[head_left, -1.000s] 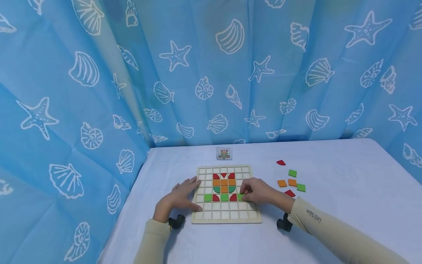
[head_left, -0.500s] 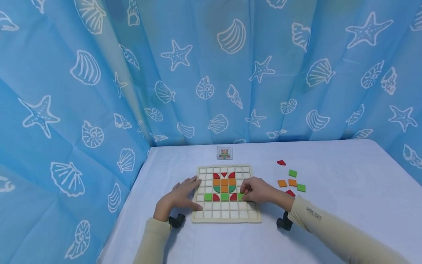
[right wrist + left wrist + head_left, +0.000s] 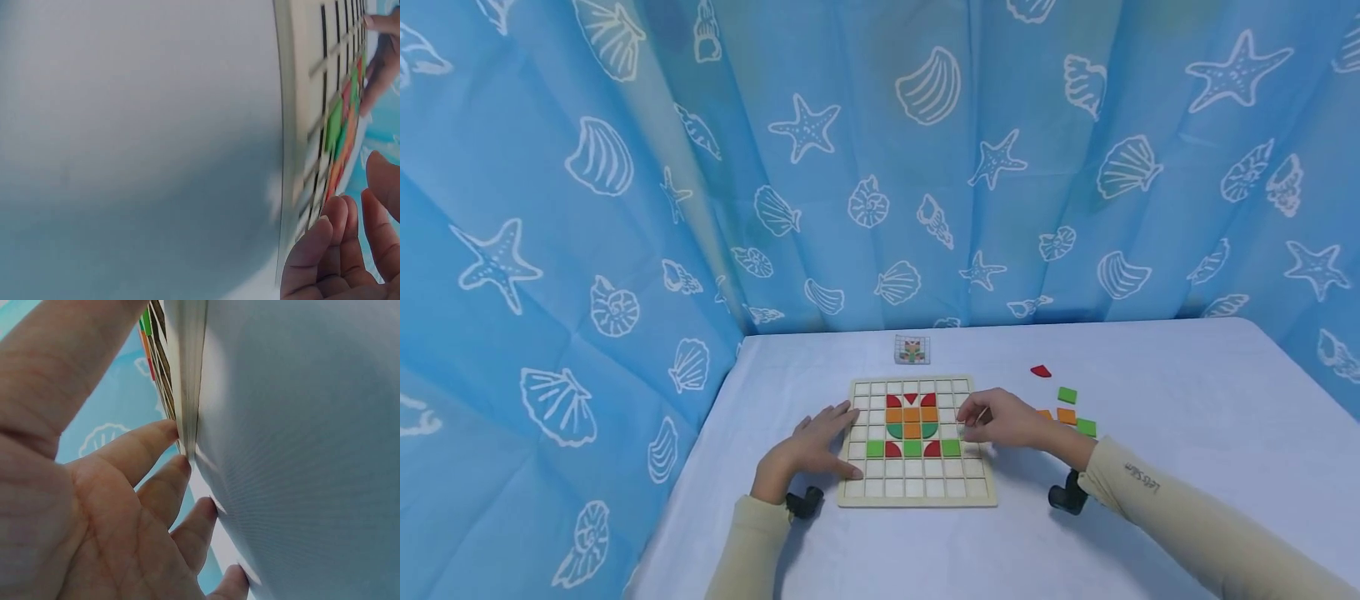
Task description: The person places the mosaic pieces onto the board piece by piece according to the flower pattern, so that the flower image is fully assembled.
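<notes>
A wooden grid board [image 3: 917,502] lies flat on the table, with red, orange and green tiles forming a pattern in its cells. My left hand [image 3: 805,450] is spread along the board's left edge, thumb and index finger over the rim; the left wrist view shows its fingertips [image 3: 167,428] at the board's side. Over the board's right part, my right hand [image 3: 1011,423] hovers with loosely bent fingers and nothing between them. Just left of its fingertips, a green square tile [image 3: 951,448] sits in a cell at the right end of the lowest tile row.
Loose tiles lie right of the board: a red piece [image 3: 1041,371], a green square [image 3: 1067,395], an orange square [image 3: 1066,416] and others partly behind my right hand. A small pattern card [image 3: 912,350] lies beyond the board. A blue shell-print curtain [image 3: 880,167] hangs behind the table.
My right hand has let go of the green tile and moved up and right, so the whole tile shows in its cell. My left hand has stayed on the board's edge.
</notes>
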Motion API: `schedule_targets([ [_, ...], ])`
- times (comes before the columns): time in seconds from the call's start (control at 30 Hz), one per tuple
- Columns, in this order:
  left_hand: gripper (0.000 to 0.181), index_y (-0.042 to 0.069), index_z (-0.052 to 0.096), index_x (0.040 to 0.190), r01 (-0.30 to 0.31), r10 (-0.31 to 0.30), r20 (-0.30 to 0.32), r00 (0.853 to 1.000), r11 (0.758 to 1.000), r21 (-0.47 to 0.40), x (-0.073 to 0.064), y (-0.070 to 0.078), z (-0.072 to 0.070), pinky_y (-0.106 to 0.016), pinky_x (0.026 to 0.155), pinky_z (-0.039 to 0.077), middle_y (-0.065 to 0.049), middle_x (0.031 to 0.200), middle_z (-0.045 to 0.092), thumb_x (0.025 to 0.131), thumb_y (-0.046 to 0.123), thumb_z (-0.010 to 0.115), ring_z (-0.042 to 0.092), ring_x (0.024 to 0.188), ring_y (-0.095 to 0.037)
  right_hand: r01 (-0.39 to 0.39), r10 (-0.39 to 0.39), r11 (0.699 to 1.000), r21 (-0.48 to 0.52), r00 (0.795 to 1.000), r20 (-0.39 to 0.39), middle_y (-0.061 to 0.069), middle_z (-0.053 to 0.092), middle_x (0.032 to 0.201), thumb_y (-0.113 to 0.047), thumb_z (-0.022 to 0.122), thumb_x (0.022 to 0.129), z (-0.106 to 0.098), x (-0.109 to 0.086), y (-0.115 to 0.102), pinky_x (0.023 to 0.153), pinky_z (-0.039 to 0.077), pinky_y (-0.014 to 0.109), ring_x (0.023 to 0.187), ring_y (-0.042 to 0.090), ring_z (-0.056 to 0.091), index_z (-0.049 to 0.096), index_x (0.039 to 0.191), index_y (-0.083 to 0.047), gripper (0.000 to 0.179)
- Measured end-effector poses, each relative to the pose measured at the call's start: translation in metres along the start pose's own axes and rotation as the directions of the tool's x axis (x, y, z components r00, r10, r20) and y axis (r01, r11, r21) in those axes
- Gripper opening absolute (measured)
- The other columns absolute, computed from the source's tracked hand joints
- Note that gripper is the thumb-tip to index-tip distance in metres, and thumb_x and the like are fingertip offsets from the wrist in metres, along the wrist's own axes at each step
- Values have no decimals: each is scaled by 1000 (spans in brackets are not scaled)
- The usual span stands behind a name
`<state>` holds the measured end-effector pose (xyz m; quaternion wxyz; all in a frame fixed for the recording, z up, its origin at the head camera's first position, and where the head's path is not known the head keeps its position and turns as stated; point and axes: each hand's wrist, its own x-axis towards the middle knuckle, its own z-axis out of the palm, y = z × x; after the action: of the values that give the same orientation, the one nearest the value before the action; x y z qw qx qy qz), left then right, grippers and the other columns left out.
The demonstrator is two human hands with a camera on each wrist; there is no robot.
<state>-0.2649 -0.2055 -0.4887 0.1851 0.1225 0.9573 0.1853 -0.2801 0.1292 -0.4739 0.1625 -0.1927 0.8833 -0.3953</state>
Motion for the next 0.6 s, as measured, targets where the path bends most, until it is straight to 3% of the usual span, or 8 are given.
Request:
schedule_targets([
  [0.33, 104, 19, 29, 157, 3, -3, 3, 1000, 1000, -8, -1, -2, -2, -59, 123, 8, -4, 166, 20, 73, 47, 85, 13, 154, -31, -71, 65, 995, -68, 994, -89, 13, 68, 108, -13, 77, 85, -43, -9, 10, 76, 59, 31, 91, 19, 63, 68, 110, -5, 28],
  [0.6, 104, 20, 30, 156, -6, 6, 2, 1000, 1000, -23, -1, 0, -2, -58, 124, 8, -2, 166, 20, 72, 47, 85, 13, 154, -30, -114, 98, 987, -110, 985, -140, 9, 68, 103, -14, 73, 88, -74, -17, 28, 76, 57, 30, 87, 20, 59, 66, 114, -2, 30],
])
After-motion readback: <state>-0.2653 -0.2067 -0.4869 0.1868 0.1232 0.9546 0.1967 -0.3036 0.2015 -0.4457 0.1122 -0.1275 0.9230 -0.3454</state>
